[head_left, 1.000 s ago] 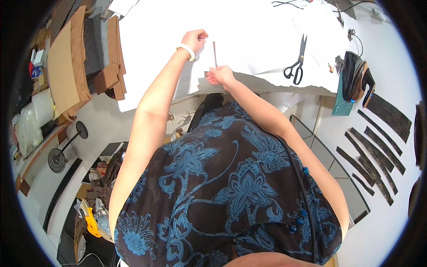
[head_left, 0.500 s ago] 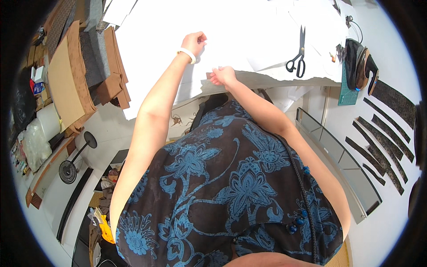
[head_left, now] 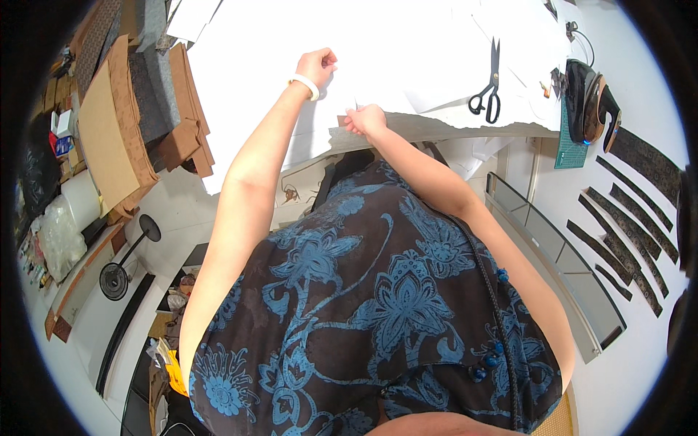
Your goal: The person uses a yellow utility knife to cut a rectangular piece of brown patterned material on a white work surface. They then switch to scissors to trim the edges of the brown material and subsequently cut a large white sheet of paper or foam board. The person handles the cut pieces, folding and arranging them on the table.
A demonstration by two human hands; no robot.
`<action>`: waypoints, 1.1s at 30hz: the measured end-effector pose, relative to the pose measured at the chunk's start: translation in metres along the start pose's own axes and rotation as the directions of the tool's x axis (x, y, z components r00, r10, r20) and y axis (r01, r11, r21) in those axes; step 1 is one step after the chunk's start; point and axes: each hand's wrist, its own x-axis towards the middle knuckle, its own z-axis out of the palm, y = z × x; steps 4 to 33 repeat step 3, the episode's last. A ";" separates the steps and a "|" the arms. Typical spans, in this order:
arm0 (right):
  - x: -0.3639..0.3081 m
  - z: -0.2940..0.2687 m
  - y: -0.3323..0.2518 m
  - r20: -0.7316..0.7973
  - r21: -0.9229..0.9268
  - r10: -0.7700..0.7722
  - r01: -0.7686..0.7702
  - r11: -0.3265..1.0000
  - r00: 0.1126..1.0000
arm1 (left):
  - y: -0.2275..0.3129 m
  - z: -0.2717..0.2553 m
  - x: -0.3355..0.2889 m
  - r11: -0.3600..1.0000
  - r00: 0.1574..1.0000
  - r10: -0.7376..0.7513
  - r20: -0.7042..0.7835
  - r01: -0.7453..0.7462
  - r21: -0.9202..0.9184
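Observation:
My left hand (head_left: 318,67), with a pale bracelet (head_left: 304,85) at the wrist, rests on the white sheet (head_left: 254,94) that covers the table. Its fingers are curled closed, and anything inside them is hidden. Closer to me, my right hand (head_left: 366,120) is pinched closed beside the table's near edge. A tiny pale bit shows by its fingertips, too small to name. Black-handled scissors (head_left: 491,83) lie to the right on the sheet, blades pointing away and slightly apart from any hand.
Brown cardboard pieces (head_left: 113,116) are stacked at the left. An iron (head_left: 600,109) stands at the right edge above a green cutting mat (head_left: 571,149). Dark patterned strips (head_left: 618,232) hang on the right wall. A small round-based stand (head_left: 114,280) is lower left.
Both hands have shifted very slightly away from me, and the right fingers have drawn closer together. The scissors keep their place, with only a small shift of the whole view.

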 end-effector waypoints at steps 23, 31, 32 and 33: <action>0.002 0.000 0.000 0.015 0.010 0.003 -0.003 1.000 1.000 | -0.002 0.000 0.000 0.999 1.000 0.013 0.003 -0.013 -0.036; 0.002 0.000 0.000 0.015 0.010 0.003 -0.003 1.000 1.000 | -0.002 0.000 0.000 0.999 1.000 0.013 0.003 -0.013 -0.036; 0.002 0.000 0.000 0.015 0.010 0.003 -0.003 1.000 1.000 | -0.002 0.000 0.000 0.999 1.000 0.013 0.003 -0.013 -0.036; 0.002 0.000 0.000 0.015 0.010 0.003 -0.003 1.000 1.000 | -0.002 0.000 0.000 0.999 1.000 0.013 0.003 -0.013 -0.036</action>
